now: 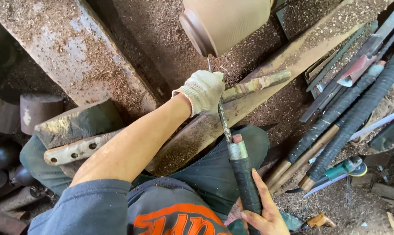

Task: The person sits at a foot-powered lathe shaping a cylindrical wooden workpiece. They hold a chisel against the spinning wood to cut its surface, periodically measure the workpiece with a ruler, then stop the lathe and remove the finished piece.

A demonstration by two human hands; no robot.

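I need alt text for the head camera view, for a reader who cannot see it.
A gloved left hand and a bare right hand hold a long turning tool against a round wooden piece on a lathe. Sawdust covers everything, and more long tools lie at the right.

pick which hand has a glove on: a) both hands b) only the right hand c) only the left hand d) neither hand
c: the left hand wears a pale knit glove and steadies the steel shaft of the turning tool near the wooden piece, while the bare right hand holds the tool's black wrapped handle.
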